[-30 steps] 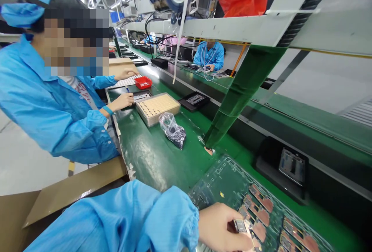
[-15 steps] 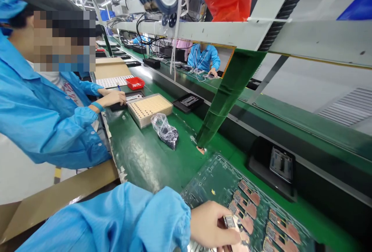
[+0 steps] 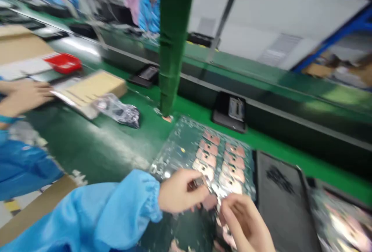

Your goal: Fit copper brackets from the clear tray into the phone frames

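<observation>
My left hand (image 3: 183, 191), in a blue sleeve, is closed on a small circuit board (image 3: 198, 182) with a metal part and a copper-coloured rounded end. My right hand (image 3: 247, 223) is close by on the right. Its fingers are curled together at the tips, and blur hides what is between them. Both hands are over a dark green tray (image 3: 187, 147). Copper-coloured boards (image 3: 207, 157) lie there in two columns, several in each.
Right of the tray stands a black tray (image 3: 283, 205) with small dark pieces. Behind is a black holder (image 3: 229, 112) with a metal-looking unit. A green post (image 3: 174, 50) rises beyond the tray. Leftward lie a plastic bag (image 3: 117, 110), a cream box (image 3: 95, 85) and a co-worker's hands (image 3: 24, 93).
My view has swung right and down. My right hand now shows beside the left, which still holds the board. The black tray on the right has come into view.
</observation>
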`<state>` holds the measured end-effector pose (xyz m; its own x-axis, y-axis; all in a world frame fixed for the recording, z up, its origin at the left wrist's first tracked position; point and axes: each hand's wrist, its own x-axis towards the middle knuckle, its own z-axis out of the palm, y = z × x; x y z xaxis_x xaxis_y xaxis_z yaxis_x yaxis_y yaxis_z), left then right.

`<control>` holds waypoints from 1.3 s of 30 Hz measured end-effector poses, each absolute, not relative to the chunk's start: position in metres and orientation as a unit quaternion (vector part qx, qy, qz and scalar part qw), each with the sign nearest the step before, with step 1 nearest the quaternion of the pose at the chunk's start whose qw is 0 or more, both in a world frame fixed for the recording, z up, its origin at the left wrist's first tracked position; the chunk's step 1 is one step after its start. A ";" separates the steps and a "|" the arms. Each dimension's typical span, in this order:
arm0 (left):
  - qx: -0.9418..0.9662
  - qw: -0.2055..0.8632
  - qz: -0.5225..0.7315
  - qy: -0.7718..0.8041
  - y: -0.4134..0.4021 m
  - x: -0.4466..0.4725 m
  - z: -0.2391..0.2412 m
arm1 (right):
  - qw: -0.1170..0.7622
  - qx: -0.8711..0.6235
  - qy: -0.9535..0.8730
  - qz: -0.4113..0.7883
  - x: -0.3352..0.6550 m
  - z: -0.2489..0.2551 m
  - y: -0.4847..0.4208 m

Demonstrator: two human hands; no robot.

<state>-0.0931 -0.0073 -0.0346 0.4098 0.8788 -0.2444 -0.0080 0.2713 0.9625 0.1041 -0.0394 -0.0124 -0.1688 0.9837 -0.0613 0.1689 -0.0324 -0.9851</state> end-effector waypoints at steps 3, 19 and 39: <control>0.507 0.681 0.307 0.430 -0.010 -0.095 -0.032 | 0.449 -0.505 -0.483 0.556 0.103 -0.012 -0.034; 0.530 0.676 0.234 0.456 -0.002 -0.100 -0.028 | 0.449 -0.518 -0.371 0.627 0.105 -0.022 -0.030; 0.501 0.729 0.186 0.428 -0.003 -0.102 -0.025 | 0.334 -0.558 -0.601 0.465 0.112 -0.022 -0.033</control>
<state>-0.1022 -0.0029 -0.0249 0.5639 0.6997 -0.4387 0.1582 0.4298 0.8889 0.1124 -0.0334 -0.0219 -0.1544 0.9810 -0.1176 0.3598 -0.0550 -0.9314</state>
